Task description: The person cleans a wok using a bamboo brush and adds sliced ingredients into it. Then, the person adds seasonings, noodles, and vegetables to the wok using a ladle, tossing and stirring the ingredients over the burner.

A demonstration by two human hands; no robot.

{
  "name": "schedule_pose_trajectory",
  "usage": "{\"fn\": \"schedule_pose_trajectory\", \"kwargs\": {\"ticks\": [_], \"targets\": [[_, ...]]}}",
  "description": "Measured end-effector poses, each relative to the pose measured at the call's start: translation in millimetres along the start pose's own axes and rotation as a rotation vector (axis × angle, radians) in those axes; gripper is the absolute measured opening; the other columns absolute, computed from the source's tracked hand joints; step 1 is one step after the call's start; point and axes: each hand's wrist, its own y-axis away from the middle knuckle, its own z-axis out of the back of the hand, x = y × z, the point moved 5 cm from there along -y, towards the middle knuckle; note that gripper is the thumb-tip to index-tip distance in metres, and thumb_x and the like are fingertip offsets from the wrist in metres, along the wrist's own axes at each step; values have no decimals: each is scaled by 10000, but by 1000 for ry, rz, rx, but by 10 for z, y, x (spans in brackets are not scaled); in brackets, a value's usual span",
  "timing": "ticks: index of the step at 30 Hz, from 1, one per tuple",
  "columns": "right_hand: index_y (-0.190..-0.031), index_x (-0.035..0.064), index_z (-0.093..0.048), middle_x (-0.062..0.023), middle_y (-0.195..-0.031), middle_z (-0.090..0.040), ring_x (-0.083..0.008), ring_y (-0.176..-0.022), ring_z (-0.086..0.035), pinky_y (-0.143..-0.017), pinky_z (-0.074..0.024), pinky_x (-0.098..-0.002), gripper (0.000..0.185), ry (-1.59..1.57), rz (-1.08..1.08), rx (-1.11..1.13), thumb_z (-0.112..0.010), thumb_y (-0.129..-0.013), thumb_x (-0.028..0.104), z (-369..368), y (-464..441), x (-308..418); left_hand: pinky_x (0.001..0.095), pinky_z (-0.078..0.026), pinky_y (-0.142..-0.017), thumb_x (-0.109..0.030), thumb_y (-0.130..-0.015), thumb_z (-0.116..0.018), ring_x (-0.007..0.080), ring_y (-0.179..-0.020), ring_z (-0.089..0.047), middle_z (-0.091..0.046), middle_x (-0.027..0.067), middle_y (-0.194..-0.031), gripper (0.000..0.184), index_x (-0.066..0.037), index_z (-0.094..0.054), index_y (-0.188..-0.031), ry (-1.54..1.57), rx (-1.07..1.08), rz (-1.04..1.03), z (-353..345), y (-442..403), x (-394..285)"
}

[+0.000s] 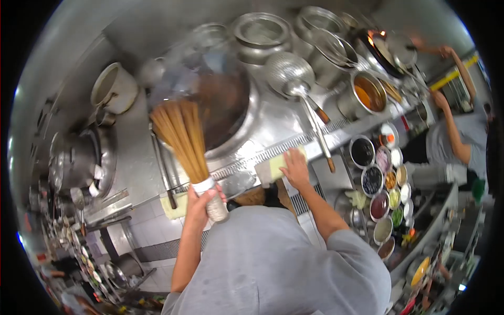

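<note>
My left hand (201, 206) is closed round the white wrapped handle of a bamboo wok brush (184, 139). The brush's splayed bristles point up over the near left rim of a large wok (231, 107), which has a dark brown inside; steam or blur covers its far part. My right hand (295, 167) lies flat with fingers spread on a pale yellow cloth (278, 164) at the counter's front edge. Nothing is gripped in it. A long metal rod (161, 164) rests left of the brush. To the right of the wok lies a perforated strainer ladle (290, 73) with a long handle.
Metal pots (261, 31) line the back of the steel counter. A pot of orange liquid (369, 93) stands at right, near several ingredient bowls (372, 179). Another person (455, 136) works over a flaming wok (379, 50). A light-coloured bucket (114, 88) sits at left.
</note>
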Motion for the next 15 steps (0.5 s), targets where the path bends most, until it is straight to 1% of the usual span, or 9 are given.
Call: {"fn": "schedule_pose_trajectory", "kwargs": {"ticks": [4, 6, 8, 9, 10, 12, 13, 14, 15], "targets": [[-1436, 36, -432, -210, -1485, -392, -364, -1373, -379, -1122, -318, -482, 617, -353, -99, -10, -669, -897, 219, 529, -362, 544, 396, -558, -837, -165, -833, -675, 236, -888, -654, -630, 127, -947, 435, -15, -460, -1180, 7, 1, -106, 125, -124, 73], [-1452, 15, -392, -209, -1432, -459, -296, -1351, -420, -1102, -346, -429, 660, -1344, -166, 320, -691, -885, 172, 987, -614, 1280, 359, -520, -884, -197, -836, -739, 190, -986, -644, -625, 96, -1064, 571, -39, -427, -1287, -94, -33, -129, 19, -272, -29], [-1460, 13, -369, -199, -1367, -510, -266, -1308, -458, -1088, -361, -414, 699, -1398, -40, 288, -710, -876, 192, 1296, -830, 1714, 422, -375, -1076, -305, -936, -643, 260, -1286, -494, -507, 187, -1351, 592, 6, -405, -1380, -511, 51, -363, -174, -457, -194], [-1467, 10, -346, -189, -1303, -562, -237, -1265, -496, -1075, -377, -399, 740, -1449, 64, 248, -730, -867, 212, 1430, -939, 1847, 434, -331, -1106, -306, -947, -620, 294, -1345, -423, -475, 198, -1393, 577, 6, -418, -1390, -701, 84, -441, -280, -554, -345], [-1489, 30, -294, -170, -1210, -601, -204, -1117, -591, -941, -493, -359, 824, -1053, 1, 194, -757, -841, 243, 1492, -1102, 1794, 446, -288, -1135, -307, -959, -596, 327, -1404, -353, -444, 209, -1435, 565, 6, -431, -1400, -892, 117, -517, -354, -588, -469], [-1467, 39, -318, -137, -1121, -616, -173, -972, -638, -764, -560, -337, 763, -1290, -185, 147, -737, -855, 217, 1596, -1294, 1684, 449, -274, -1142, -313, -956, -589, 368, -1420, -308, -424, 203, -1455, 525, -33, -483, -1386, -1232, 10, -650, -227, -679, -503], [-1435, 50, -357, -105, -1038, -611, -161, -813, -652, -621, -568, -316, 697, -1371, -230, 319, -724, -862, 198, 1663, -1424, 1647, 436, -362, -1071, -294, -937, -609, 371, -1295, -449, -537, 189, -1327, 434, -69, -584, -1307, -1369, -154, -835, -99, -693, -502], [-1435, 50, -357, -105, -1038, -611, -161, -813, -652, -621, -568, -316, 697, -1365, -208, 320, -724, -862, 198, 1676, -1586, 1568, 436, -362, -1071, -294, -937, -609, 371, -1295, -449, -537, 189, -1327, 434, -69, -584, -1307, -1366, -173, -850, 48, -746, -430], [-1417, 42, -365, -100, -1005, -611, -170, -784, -652, -614, -574, -334, 676, -1577, -188, 500, -720, -860, 187, 1569, -1738, 1546, 450, -398, -1000, -249, -928, -614, 355, -1160, -520, -595, 175, -1177, 353, -59, -625, -1224, -1348, -173, -733, 220, -843, -319]]}}
